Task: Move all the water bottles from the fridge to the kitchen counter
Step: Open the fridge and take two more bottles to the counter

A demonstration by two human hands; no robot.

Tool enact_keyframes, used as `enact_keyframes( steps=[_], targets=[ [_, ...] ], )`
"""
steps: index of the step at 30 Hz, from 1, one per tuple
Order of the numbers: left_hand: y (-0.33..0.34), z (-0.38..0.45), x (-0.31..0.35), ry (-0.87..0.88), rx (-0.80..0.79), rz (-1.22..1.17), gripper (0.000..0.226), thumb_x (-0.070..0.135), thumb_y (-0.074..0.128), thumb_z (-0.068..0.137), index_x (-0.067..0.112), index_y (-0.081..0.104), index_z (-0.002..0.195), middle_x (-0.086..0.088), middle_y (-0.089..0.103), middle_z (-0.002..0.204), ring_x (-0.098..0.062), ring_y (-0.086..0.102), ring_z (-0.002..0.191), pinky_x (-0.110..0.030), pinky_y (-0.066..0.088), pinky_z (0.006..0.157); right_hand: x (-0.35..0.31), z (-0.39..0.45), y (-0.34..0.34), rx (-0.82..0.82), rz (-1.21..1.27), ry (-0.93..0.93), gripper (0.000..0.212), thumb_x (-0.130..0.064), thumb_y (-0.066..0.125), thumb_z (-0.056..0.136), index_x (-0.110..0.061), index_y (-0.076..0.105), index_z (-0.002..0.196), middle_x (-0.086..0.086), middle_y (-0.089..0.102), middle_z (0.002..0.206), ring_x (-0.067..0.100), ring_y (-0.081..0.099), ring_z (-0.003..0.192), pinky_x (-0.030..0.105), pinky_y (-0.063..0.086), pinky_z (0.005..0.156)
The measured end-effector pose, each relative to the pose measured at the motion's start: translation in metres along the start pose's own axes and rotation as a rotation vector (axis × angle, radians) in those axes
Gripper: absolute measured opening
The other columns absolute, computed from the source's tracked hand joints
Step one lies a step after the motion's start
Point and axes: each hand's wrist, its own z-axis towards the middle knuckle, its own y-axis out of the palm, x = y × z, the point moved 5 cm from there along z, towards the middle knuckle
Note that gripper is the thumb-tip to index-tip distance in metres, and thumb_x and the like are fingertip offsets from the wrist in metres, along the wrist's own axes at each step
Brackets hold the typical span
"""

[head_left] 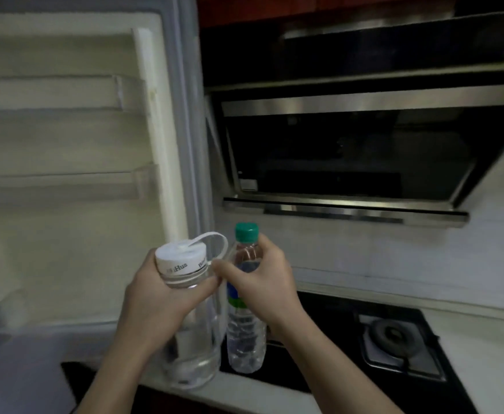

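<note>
Clear plastic jug (pixel 191 324) with white lid sits clenched in the left hand (pixel 158 297); at its 3 o'clock, the right hand (pixel 262 282) wraps the green-capped bottle (pixel 246 324), above the desk (pixel 244 392)

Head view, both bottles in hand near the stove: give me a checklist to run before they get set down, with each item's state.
1. Left hand grips the wide clear bottle with the white lid: ok.
2. Right hand grips the green-capped water bottle: ok.
3. Both caps on: ok.
4. Bottles upright: ok, slightly tilted.
5. Landing spot off the gas hob: not ok, the bottles are over its black glass edge; the pale counter is nearer the person.
6. Fridge door shelves emptied: none visible there; fridge interior cannot tell.
</note>
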Motion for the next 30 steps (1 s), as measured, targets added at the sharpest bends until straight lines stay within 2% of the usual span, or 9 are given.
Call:
enact_keyframes(
  steps=[2,6,8,12,16,19,22,26,30],
  targets=[
    [0.042,-0.007,0.012,0.006,-0.077,-0.034,0.078,0.068,0.088,0.038,0.039,0.066,0.107,0.015,0.078,0.097,-0.01,0.074,0.092,-0.048,0.06,0.086,0.01,-0.006,-0.042,0.05,-0.025,0.026,0.027,-0.03,0.082,0.079,-0.025,0.066,0.099,-0.004,0.076,0.091,0.011,0.073,0.086,0.045,0.06,0.084],
    [0.126,-0.029,0.034,0.046,-0.174,-0.064,0.081,0.081,0.082,0.031,0.049,0.062,0.102,0.027,0.075,0.094,0.003,0.071,0.084,-0.035,0.059,0.075,0.025,-0.026,-0.128,0.169,-0.128,0.038,0.027,-0.032,0.082,0.079,-0.025,0.065,0.098,-0.004,0.075,0.088,0.009,0.071,0.081,0.043,0.061,0.08],
    [0.167,-0.043,0.044,0.038,-0.219,-0.101,0.073,0.071,0.086,0.035,0.054,0.06,0.1,0.024,0.075,0.094,-0.002,0.072,0.087,-0.041,0.06,0.08,0.033,-0.039,-0.171,0.235,-0.176,0.063,0.027,-0.034,0.081,0.078,-0.023,0.063,0.095,-0.002,0.073,0.086,0.012,0.07,0.081,0.043,0.06,0.079],
    [0.242,-0.073,0.071,0.055,-0.296,-0.139,0.073,0.068,0.087,0.038,0.042,0.063,0.103,0.021,0.076,0.093,-0.005,0.072,0.089,-0.042,0.06,0.082,0.05,-0.066,-0.253,0.357,-0.235,0.125,0.026,-0.032,0.082,0.075,-0.024,0.063,0.092,-0.002,0.072,0.085,0.015,0.069,0.08,0.044,0.059,0.079],
    [0.314,-0.103,0.102,0.084,-0.403,-0.169,0.077,0.069,0.086,0.038,0.041,0.062,0.106,0.021,0.075,0.095,-0.002,0.071,0.089,-0.037,0.059,0.081,0.065,-0.094,-0.329,0.506,-0.276,0.146,0.025,-0.028,0.083,0.073,-0.028,0.063,0.088,-0.014,0.072,0.082,0.003,0.068,0.074,0.023,0.055,0.069],
    [0.365,-0.126,0.126,0.092,-0.491,-0.193,0.082,0.067,0.085,0.039,0.037,0.061,0.111,0.016,0.075,0.098,-0.006,0.071,0.092,-0.044,0.06,0.084,0.074,-0.117,-0.382,0.607,-0.305,0.189,0.026,-0.025,0.082,0.073,-0.024,0.063,0.09,-0.007,0.073,0.082,0.004,0.068,0.074,0.026,0.056,0.071],
    [0.412,-0.148,0.147,0.107,-0.569,-0.217,0.078,0.065,0.084,0.039,0.037,0.062,0.109,0.017,0.074,0.099,-0.007,0.071,0.093,-0.043,0.059,0.086,0.08,-0.14,-0.43,0.711,-0.319,0.225,0.025,-0.022,0.083,0.075,-0.022,0.063,0.092,-0.007,0.073,0.083,0.0,0.067,0.074,0.019,0.053,0.07],
    [0.474,-0.175,0.169,0.133,-0.663,-0.243,0.07,0.05,0.091,0.049,0.034,0.062,0.111,0.017,0.073,0.1,-0.008,0.07,0.094,-0.044,0.058,0.087,0.092,-0.168,-0.491,0.823,-0.341,0.292,0.028,-0.025,0.083,0.076,-0.024,0.064,0.098,-0.007,0.073,0.09,0.001,0.069,0.079,0.029,0.058,0.078],
    [0.54,-0.197,0.183,0.138,-0.746,-0.271,0.063,0.038,0.094,0.057,0.035,0.06,0.11,0.016,0.072,0.1,-0.008,0.069,0.093,-0.044,0.059,0.086,0.106,-0.192,-0.55,0.938,-0.387,0.324,0.03,-0.027,0.083,0.077,-0.027,0.064,0.1,-0.009,0.072,0.09,-0.001,0.067,0.079,0.024,0.053,0.073]
  ],
)
